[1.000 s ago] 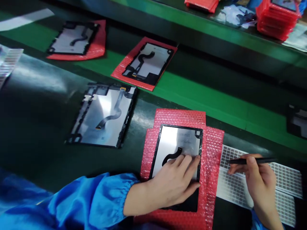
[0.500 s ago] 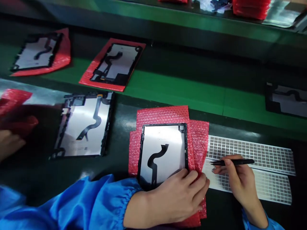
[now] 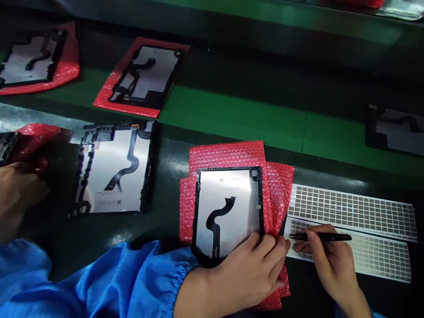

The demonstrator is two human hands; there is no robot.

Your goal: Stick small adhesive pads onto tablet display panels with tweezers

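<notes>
A tablet screen (image 3: pixel 240 223), silver-backed with a black frame and a curved black ribbon cable, lies on red bubble-wrap bags (image 3: pixel 227 154). My left hand (image 3: pixel 247 271) lies across its lower right corner, fingers together and bent over the edge onto the bubble wrap; the thumb is hidden. Black tweezers (image 3: pixel 331 237) are pinched in my right hand (image 3: pixel 327 256). Their tips point left, over the left end of the lower sheet of small grey square stickers (image 3: pixel 380 260). A second sticker sheet (image 3: pixel 357 212) lies just behind it.
Another tablet screen (image 3: pixel 114 176) lies to the left on the dark bench. At far left a co-worker's hand (image 3: pixel 21 190) is by red bubble wrap (image 3: pixel 39 132) and a dark-framed part. Screens on red wrap (image 3: pixel 149 70) (image 3: pixel 31 57) sit behind; another screen (image 3: pixel 397 128) is at right.
The view has shifted slightly. My tweezer tips have moved a little lower, onto the lower sticker sheet's end. The co-worker's hand has come further into view at left, with a dark-framed part showing.
</notes>
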